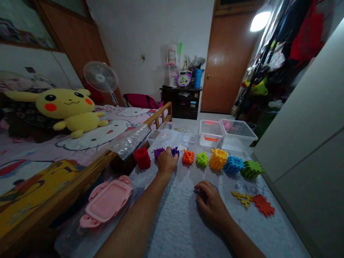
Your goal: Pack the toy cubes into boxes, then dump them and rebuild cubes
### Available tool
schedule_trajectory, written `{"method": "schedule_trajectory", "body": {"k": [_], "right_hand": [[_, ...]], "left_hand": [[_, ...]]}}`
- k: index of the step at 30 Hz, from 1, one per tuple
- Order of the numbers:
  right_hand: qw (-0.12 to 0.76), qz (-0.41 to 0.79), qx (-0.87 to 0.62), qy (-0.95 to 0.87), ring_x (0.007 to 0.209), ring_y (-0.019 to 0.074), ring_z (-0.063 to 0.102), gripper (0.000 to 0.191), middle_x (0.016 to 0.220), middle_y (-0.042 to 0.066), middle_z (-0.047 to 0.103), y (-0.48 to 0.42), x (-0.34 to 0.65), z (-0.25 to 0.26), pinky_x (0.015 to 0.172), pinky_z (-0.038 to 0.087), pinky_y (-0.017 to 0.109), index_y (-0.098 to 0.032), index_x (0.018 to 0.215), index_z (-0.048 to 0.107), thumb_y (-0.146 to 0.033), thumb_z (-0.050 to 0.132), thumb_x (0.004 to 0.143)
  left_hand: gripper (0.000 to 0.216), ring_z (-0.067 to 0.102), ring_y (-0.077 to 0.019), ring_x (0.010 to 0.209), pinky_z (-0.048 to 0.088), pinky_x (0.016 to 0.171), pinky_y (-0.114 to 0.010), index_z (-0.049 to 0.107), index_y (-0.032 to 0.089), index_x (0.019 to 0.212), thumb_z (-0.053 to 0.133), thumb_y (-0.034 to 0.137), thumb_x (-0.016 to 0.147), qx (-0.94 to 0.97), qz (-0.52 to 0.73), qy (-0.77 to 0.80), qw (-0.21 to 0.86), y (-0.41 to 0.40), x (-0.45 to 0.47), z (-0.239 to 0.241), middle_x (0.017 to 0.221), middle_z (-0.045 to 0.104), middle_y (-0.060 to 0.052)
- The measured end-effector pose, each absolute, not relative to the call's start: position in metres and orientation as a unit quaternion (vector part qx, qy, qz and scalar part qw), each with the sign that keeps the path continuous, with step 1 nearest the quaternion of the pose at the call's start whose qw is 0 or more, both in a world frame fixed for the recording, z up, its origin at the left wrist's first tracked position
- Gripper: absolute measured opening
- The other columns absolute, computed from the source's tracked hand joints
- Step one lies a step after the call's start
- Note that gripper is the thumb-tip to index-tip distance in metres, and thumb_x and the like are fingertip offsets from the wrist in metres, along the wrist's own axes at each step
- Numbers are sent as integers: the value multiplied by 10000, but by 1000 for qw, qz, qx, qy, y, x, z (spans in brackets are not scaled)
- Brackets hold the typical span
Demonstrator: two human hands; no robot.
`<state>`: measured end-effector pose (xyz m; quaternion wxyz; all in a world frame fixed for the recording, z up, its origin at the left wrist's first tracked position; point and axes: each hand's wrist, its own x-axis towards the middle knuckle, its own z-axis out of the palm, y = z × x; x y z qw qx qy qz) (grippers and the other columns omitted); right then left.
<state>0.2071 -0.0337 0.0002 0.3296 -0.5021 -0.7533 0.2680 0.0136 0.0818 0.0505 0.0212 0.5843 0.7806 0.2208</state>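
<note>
My left hand reaches forward and closes over a purple toothed block cube in a row of such cubes on a white towel. The row runs red, purple, orange, lime, yellow, blue, green. My right hand rests on the towel nearer to me, fingers curled downward, with nothing visible in it. A flat yellow piece and a flat red piece lie to its right.
Clear plastic boxes stand beyond the row. A pink lid lies at left on clear plastic. A wooden bed edge with a yellow plush toy runs along the left; a grey cabinet wall is on the right.
</note>
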Motion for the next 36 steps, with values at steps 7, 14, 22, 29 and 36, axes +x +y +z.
{"method": "schedule_trajectory", "body": {"k": [7, 14, 22, 29, 36], "right_hand": [[339, 260, -494, -757, 949, 227, 567, 275, 982, 66, 619, -34, 207, -1, 901, 438, 402, -205, 961, 605, -60, 496, 754], [337, 255, -494, -759, 936, 217, 573, 240, 954, 56, 618, -35, 207, 2, 886, 442, 370, -205, 925, 601, -61, 499, 763], [340, 251, -488, -763, 957, 221, 576, 245, 973, 61, 628, -34, 207, 2, 901, 440, 382, -207, 938, 609, -63, 511, 765], [336, 244, -491, -766, 959, 214, 561, 251, 966, 54, 617, -35, 205, 4, 921, 423, 386, -201, 917, 602, -35, 518, 749], [270, 124, -532, -793, 925, 224, 532, 195, 946, 61, 639, -34, 218, 2, 856, 401, 363, -205, 887, 627, -55, 504, 865]], "left_hand": [[365, 708, -284, 905, 490, 744, -331, 652, 207, 1063, 612, 496, 845, 592, 179, 786, 11, 82, 14, 50, 931, 742, -119], [531, 710, -290, 911, 496, 736, -328, 609, 222, 1144, 663, 604, 778, 613, 166, 772, 15, 72, 12, 51, 959, 741, -112], [291, 715, -269, 881, 479, 717, -309, 610, 229, 1118, 637, 314, 842, 630, 168, 758, 17, 72, 11, 53, 904, 745, -85], [240, 696, -225, 857, 450, 711, -283, 602, 217, 1095, 573, 361, 905, 667, 205, 715, 50, 51, 15, 60, 910, 729, -49], [215, 672, -189, 783, 435, 713, -262, 644, 229, 1029, 666, 263, 817, 756, 193, 608, 149, -12, 20, 40, 810, 703, -3]]}}
